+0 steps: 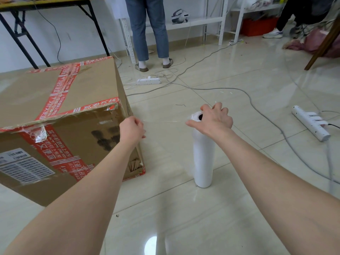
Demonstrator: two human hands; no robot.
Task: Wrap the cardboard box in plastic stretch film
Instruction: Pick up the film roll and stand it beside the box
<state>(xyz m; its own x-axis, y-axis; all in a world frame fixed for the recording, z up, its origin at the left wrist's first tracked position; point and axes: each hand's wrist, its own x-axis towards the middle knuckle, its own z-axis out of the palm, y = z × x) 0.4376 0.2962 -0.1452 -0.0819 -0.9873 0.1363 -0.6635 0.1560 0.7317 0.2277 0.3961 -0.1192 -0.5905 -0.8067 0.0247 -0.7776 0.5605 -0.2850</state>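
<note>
A taped cardboard box (60, 100) sits on the floor (202, 218) at the left of the frame, and a white roll (203, 159) of stretch wrap stands upright just right of centre, apart from the box. The left hand (131, 128), beside the box's near corner, has its grip closed in a pinch on what looks like the free end of the film (165, 121), a thin strand running across to the roll. The right hand (214, 119) has its grip curled over the roll's top. Nothing fastens the film to the box yet, so a hard pull could slip or snap it or tip the tall roll, and the cables (248, 96) beyond could snag a foot.
</note>
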